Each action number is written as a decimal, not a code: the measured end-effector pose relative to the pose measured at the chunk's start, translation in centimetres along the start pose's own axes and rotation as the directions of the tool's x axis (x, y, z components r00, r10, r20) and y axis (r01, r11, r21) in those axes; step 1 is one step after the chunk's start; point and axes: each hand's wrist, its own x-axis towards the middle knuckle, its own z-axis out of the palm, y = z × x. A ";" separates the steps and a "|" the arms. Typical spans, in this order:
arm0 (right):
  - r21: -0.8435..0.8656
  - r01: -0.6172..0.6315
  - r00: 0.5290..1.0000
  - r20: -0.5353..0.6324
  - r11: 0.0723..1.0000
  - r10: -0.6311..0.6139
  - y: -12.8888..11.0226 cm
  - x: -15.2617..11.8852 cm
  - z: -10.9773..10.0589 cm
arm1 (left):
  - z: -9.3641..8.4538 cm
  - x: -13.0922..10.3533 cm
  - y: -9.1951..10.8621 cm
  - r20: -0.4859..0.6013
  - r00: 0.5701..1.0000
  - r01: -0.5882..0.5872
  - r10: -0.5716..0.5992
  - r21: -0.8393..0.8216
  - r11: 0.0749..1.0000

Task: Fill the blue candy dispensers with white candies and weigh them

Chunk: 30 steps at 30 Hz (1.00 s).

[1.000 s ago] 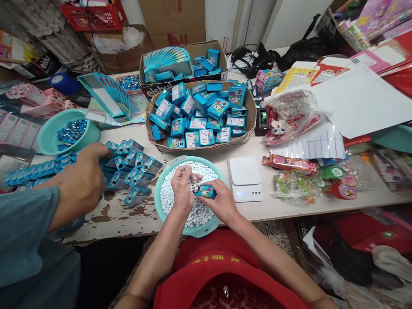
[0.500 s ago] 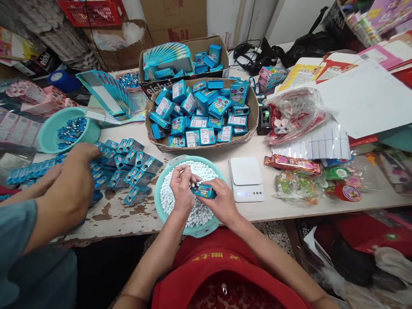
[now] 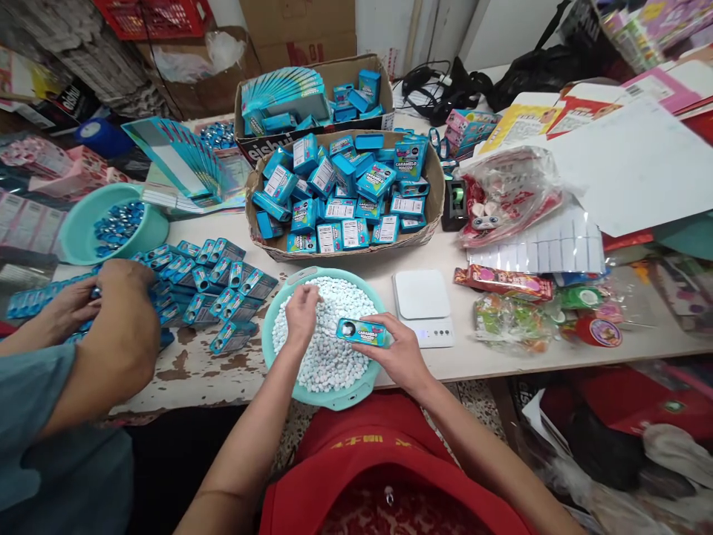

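Note:
My right hand grips a small blue candy box lettered "Caramelo Macizo", tilted so the round hole in its narrow side faces up; something whitish shows in the hole. My left hand is over the left part of a mint-green basin, its fingers bunched together; what they hold, if anything, is hidden. Small white candies fill the basin beneath both hands. The box is apart from my left hand.
A white scale stands right of the basin. Behind it, a cardboard box is heaped with blue candy boxes. At left, a co-worker's hands are among rows of blue boxes, near a bowl of blue-wrapped pieces. Packets lie at right.
My left hand has moved left and away from the candy box, over the candies. My right hand has shifted slightly right with the box. The co-worker's near hand has moved left and down.

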 end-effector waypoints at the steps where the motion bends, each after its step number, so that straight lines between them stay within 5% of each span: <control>1: 0.002 -0.012 1.000 -0.005 1.000 0.012 0.1 -0.3 -0.3 | 0.0 0.2 -1.1 0.067 0.997 -0.054 0.043 0.166 0.985; 5: -0.027 -0.055 0.997 -0.053 0.998 0.054 0.6 -1.3 -1.3 | 0.9 -0.4 -3.8 0.294 0.947 -0.288 0.128 0.610 0.738; 7: -0.057 -0.072 0.995 -0.074 0.996 0.067 0.8 -1.5 -1.5 | 1.5 -1.2 -4.1 0.336 0.933 -0.334 0.127 0.683 0.650; 9: -0.089 -0.084 0.994 -0.081 0.992 0.077 0.9 -1.7 -1.5 | 1.7 -1.6 -4.0 0.321 0.937 -0.326 0.137 0.666 0.671; 12: -0.141 -0.085 0.994 -0.084 0.986 0.073 0.7 -1.8 -1.4 | 1.4 -1.8 -3.6 0.181 0.974 -0.205 0.133 0.475 0.855; 15: -0.188 -0.055 0.997 -0.063 0.981 0.044 0.4 -1.8 -1.0 | 0.9 -1.8 -2.4 -0.007 0.995 0.095 -0.095 0.084 0.992; 17: -0.231 -0.027 0.999 -0.038 0.973 0.019 0.3 -1.8 -0.6 | 0.5 -2.1 -0.8 -0.013 0.947 0.309 -0.320 -0.227 0.924; 19: -0.296 0.010 1.000 -0.009 0.955 -0.013 0.1 -1.6 0.0 | 0.3 -2.7 1.0 0.086 0.902 0.411 -0.423 -0.469 0.782; 22: -0.397 0.070 0.997 0.056 0.915 -0.052 -0.2 -1.3 1.3 | 0.3 -3.8 3.3 0.164 0.920 0.375 -0.356 -0.628 0.682; 30: -0.447 0.117 0.990 0.122 0.887 -0.070 -1.5 -0.8 2.8 | 1.0 -5.2 4.6 -0.041 0.978 0.144 -0.206 -0.583 0.799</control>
